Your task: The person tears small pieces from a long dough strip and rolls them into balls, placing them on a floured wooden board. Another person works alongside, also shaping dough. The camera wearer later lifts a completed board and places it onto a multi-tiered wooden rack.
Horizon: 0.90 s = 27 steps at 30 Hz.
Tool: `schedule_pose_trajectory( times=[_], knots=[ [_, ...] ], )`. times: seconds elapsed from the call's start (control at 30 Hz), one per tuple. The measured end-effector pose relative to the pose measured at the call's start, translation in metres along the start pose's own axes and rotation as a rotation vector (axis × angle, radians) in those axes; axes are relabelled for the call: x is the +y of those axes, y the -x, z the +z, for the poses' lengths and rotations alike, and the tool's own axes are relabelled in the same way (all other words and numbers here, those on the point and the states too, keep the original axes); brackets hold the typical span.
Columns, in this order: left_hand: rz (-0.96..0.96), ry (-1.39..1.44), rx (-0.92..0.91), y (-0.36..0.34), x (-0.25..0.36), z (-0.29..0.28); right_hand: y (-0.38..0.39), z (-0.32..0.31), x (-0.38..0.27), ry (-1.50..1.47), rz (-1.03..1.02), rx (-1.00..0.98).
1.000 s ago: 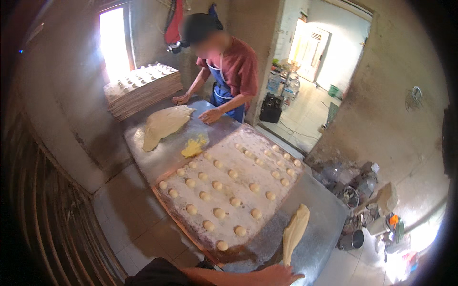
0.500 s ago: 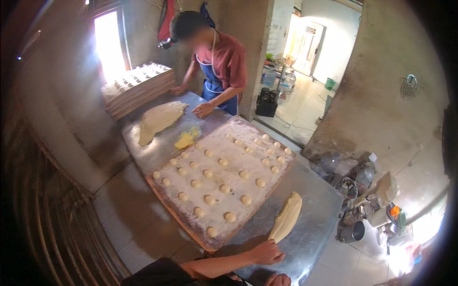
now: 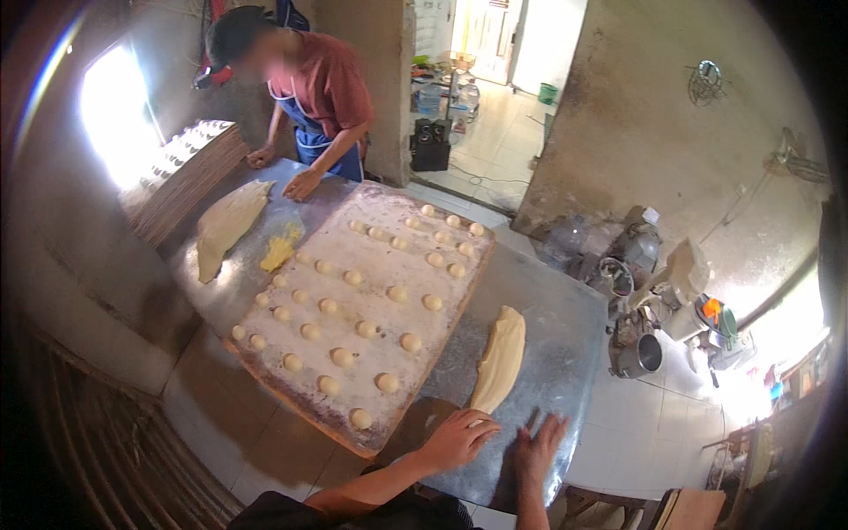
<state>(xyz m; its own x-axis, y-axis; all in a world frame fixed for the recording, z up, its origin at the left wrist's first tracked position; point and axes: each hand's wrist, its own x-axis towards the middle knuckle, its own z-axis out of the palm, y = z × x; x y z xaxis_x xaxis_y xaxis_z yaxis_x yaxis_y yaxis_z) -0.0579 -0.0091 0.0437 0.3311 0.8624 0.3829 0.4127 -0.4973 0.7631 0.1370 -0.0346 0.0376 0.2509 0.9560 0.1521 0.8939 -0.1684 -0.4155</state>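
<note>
A long pale strip of dough (image 3: 501,358) lies on the metal tabletop to the right of the floured board. My left hand (image 3: 459,439) is closed at its near end, fingers curled against the dough; the fingertips are partly hidden. My right hand (image 3: 541,446) hovers low over the metal beside it, fingers apart and slightly blurred, holding nothing that I can see. Rows of small round dough balls (image 3: 342,357) sit spaced out on the floured board (image 3: 340,413).
Across the table stands a co-worker in a blue apron (image 3: 309,141), hands near a larger dough slab (image 3: 231,221). A yellow soft mass (image 3: 281,250) lies close by. Stacked boards (image 3: 190,181) rise at far left. Metal pots (image 3: 639,356) and buckets crowd the floor at right.
The view has swung right, so the table sits farther left. My right hand has come up from the lower edge and opened over the metal. My left hand stays at the dough's near end.
</note>
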Motion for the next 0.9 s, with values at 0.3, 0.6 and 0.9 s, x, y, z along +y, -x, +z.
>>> schedule_pose_trajectory(
  times=[0.3, 0.6, 0.9],
  knots=[
    [-0.267, 0.056, -0.338, -0.004, 0.04, 0.001, 0.074, 0.007, 0.084, -0.366, 0.185, -0.252],
    [-0.38, 0.497, -0.339, -0.034, 0.052, 0.028, 0.008, -0.033, -0.039, -0.494, 0.098, 0.176],
    [-0.385, -0.465, -0.198, -0.043, -0.018, 0.003, 0.04, 0.007, 0.01, 0.272, -0.102, -0.05]
  ],
)
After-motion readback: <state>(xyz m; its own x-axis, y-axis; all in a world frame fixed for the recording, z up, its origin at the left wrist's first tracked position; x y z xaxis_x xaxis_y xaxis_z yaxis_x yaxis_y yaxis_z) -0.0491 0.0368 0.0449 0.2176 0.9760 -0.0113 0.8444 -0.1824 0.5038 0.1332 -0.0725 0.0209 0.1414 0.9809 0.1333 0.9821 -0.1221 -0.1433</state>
